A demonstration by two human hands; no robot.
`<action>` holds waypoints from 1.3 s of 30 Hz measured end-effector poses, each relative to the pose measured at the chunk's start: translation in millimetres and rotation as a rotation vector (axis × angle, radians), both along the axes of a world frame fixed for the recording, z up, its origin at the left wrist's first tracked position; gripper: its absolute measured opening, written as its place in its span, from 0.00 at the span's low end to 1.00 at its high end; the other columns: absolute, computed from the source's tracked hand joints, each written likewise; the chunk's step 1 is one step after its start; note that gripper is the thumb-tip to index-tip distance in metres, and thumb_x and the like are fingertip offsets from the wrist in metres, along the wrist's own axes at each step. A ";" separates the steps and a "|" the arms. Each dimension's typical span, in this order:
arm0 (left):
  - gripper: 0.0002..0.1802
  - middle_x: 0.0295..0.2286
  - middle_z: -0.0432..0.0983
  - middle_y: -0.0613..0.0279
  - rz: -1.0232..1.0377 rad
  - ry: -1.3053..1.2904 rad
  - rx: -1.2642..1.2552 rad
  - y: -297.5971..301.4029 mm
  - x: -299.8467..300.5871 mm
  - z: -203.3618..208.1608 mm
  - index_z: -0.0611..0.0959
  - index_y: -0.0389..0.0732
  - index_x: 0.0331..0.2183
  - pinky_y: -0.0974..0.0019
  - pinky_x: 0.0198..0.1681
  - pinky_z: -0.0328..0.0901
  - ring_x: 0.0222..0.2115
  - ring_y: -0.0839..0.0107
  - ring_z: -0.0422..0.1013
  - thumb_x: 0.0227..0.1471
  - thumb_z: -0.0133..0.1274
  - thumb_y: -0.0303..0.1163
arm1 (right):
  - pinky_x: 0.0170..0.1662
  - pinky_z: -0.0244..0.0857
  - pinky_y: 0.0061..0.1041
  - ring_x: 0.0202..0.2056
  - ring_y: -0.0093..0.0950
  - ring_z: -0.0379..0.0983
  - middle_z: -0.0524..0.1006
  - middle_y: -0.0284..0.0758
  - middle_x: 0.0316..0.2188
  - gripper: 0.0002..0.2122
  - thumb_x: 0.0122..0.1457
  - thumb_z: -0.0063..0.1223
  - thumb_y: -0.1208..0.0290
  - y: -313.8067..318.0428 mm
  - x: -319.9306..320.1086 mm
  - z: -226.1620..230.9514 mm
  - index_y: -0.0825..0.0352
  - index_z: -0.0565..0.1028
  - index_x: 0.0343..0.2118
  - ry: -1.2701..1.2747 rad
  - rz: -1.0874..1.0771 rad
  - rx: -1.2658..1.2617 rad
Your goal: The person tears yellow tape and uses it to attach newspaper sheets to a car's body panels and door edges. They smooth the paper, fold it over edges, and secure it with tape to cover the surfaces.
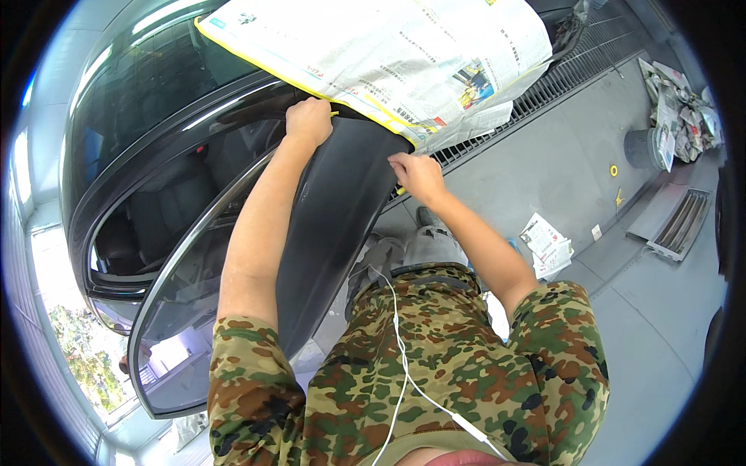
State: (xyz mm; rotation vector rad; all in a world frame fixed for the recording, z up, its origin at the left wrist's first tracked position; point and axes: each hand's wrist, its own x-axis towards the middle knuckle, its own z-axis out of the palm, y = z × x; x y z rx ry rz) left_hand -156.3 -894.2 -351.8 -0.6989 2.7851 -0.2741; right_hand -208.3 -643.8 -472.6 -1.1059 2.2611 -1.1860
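Newspaper sheets [435,54] cover the front of a dark car, with yellow masking tape [272,71] along their lower edge. My left hand [309,122] is closed at the rear edge of the paper, above the open black car door [334,186]. A short yellow tape end sticks out beside its fingers. My right hand [420,177] is closed near the door's front edge, just below the paper's corner. A bit of yellow tape [401,190] shows under its palm; the rest is hidden by the hand.
The door's window [186,326] rises at left, before the car's seats [171,194]. A floor grating [575,74] runs past the car. On the right are a grey bin [642,147], crumpled newspaper [676,109], a yellow tape roll [614,170], a slatted metal panel [672,221] and loose newspaper [546,245].
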 end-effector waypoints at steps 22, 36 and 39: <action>0.11 0.31 0.83 0.51 0.162 0.167 0.126 -14.0 40.5 -5.7 0.89 0.44 0.32 0.51 0.38 0.73 0.34 0.52 0.80 0.50 0.57 0.36 | 0.33 0.73 0.37 0.27 0.43 0.79 0.80 0.45 0.24 0.09 0.57 0.59 0.65 109.0 -1.3 -53.4 0.63 0.84 0.34 -0.029 0.017 0.228; 0.13 0.38 0.81 0.53 0.256 1.088 0.258 142.8 288.4 4.4 0.85 0.37 0.40 0.60 0.44 0.71 0.39 0.54 0.77 0.49 0.63 0.25 | 0.28 0.69 0.30 0.21 0.30 0.77 0.80 0.39 0.20 0.09 0.57 0.61 0.66 -14.7 -27.8 3.4 0.66 0.84 0.35 0.260 0.197 0.162; 0.10 0.35 0.82 0.51 0.528 1.173 0.374 205.2 339.6 -32.8 0.85 0.35 0.39 0.61 0.41 0.71 0.36 0.55 0.78 0.52 0.60 0.24 | 0.30 0.69 0.34 0.23 0.39 0.77 0.80 0.39 0.20 0.11 0.56 0.62 0.63 -87.5 -38.5 45.8 0.62 0.83 0.38 0.374 0.283 0.010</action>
